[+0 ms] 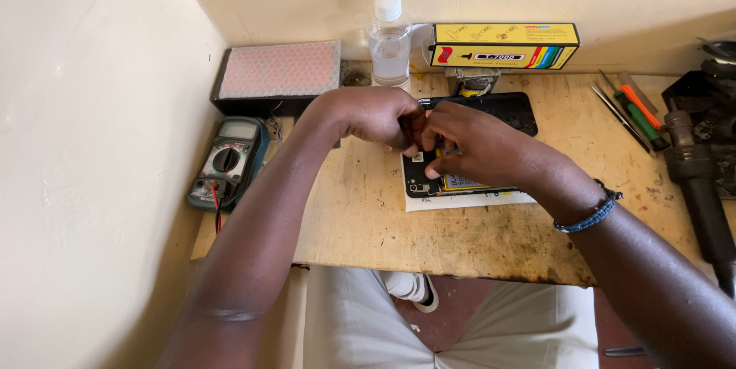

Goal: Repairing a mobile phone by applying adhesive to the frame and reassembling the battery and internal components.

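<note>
Bare bench (360,216) runs to the near edge. Mid-bench, an opened phone (429,181) lies on white paper (460,200); right hand (479,147) presses it, left hand (376,116) pinches its top. Behind: bottle (389,43), yellow box (502,45).

A yellow box (504,45) with red, blue and green stripes is seen at the far side. A pink dotted sheet (280,68) is laid on a black case. A green-grey multimeter (228,160) is set left. A blue beaded bracelet (592,214) is worn. Orange and green tool handles (638,112) are seen right.
</note>
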